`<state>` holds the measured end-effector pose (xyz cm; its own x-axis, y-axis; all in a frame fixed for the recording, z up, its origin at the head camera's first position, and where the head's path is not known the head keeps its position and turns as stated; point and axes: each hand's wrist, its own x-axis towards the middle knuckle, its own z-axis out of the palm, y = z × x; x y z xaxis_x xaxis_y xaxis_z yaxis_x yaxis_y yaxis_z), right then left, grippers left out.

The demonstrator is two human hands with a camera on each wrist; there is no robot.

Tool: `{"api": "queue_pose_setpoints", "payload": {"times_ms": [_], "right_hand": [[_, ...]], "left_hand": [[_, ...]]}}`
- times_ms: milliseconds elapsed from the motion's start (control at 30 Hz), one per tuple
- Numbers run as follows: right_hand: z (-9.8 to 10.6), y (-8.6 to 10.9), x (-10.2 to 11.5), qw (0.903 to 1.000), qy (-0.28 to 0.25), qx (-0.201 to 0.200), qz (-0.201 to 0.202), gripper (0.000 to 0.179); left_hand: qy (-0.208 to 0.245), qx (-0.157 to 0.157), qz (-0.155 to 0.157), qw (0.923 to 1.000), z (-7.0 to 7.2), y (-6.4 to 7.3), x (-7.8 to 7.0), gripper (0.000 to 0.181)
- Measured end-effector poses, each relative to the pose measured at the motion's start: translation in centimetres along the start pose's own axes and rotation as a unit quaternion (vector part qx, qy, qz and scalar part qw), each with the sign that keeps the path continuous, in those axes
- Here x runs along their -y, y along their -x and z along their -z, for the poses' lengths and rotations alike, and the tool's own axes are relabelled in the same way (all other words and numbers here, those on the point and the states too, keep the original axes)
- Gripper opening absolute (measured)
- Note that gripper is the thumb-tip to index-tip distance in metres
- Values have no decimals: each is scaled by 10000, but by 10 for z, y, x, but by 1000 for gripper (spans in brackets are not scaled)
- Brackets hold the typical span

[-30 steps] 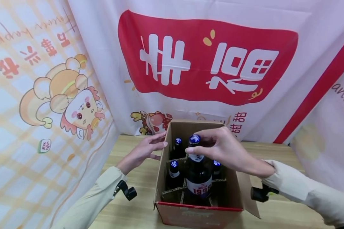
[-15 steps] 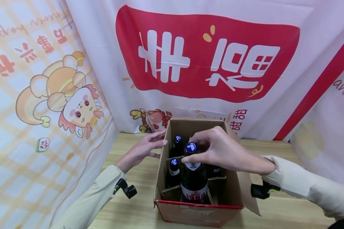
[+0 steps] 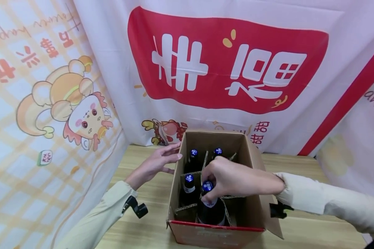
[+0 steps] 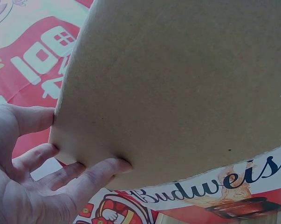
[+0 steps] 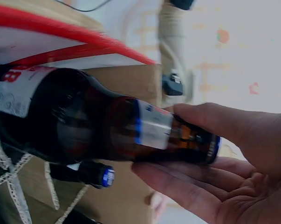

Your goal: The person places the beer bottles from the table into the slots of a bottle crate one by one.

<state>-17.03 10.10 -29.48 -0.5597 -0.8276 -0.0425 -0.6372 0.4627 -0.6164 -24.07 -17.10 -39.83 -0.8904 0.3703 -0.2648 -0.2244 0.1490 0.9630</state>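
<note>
My right hand (image 3: 225,178) pinches the neck of a dark beer bottle (image 3: 211,211) with a blue cap and white label. That bottle stands upright, low in the front middle cell of an open cardboard box (image 3: 215,235). In the right wrist view, the thumb and fingers lie on either side of the bottle's neck (image 5: 154,125). My left hand (image 3: 157,162) is at the box's outer left side. In the left wrist view, its extended fingers (image 4: 100,175) touch the brown cardboard flap (image 4: 177,88), which hides part of the box's printed side.
More blue-capped bottles stand in the box: one at the left (image 3: 188,190), one at the back left (image 3: 193,159), one at the back middle (image 3: 217,153). Cardboard dividers (image 3: 187,207) separate the cells. A right flap (image 3: 272,221) spreads outward over the wooden table (image 3: 318,221). Printed cloth (image 3: 230,65) hangs behind.
My right hand has lowered the bottle deeper into the front middle cell, moving toward the box's front. The back middle bottle's cap has come into sight. The left hand stays in place.
</note>
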Motion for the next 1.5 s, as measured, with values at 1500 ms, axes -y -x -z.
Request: {"api": "queue_pose_setpoints", "payload": {"times_ms": [1500], "right_hand": [[-11, -21, -37, 9937, 1085, 264, 61, 17]], "left_hand": [[-70, 2, -32, 10000, -5, 4, -5, 69]]}}
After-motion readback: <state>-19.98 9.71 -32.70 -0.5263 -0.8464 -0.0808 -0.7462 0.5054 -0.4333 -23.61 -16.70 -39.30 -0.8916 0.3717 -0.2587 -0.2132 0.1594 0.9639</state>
